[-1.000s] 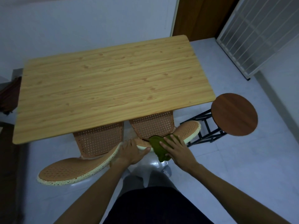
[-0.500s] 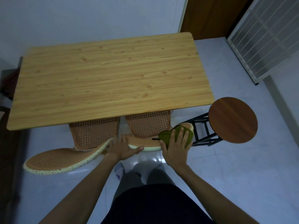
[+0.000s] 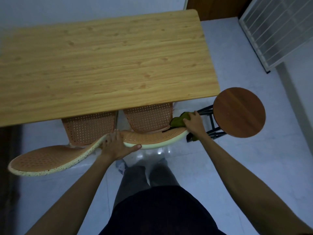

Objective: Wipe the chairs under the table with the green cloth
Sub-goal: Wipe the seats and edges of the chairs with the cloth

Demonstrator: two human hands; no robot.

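Note:
Two orange perforated chairs stand pushed under the wooden table (image 3: 105,61). The right chair (image 3: 150,116) shows its seat and a curved cream-edged backrest. The left chair (image 3: 88,128) has its backrest sweeping out to the left. My right hand (image 3: 194,121) presses the green cloth (image 3: 178,120) onto the right end of the right chair's backrest; part of the cloth hangs below my wrist. My left hand (image 3: 116,145) grips the cream rim where the two backrests meet.
A round dark-wood stool (image 3: 238,112) on a black frame stands just right of my right hand. A white grille (image 3: 277,31) leans at the far right, with a brown door beside it. The floor is glossy pale tile; my legs are below.
My right hand slid the green cloth along the backrest from its middle to its right end. My left hand stayed on the rim.

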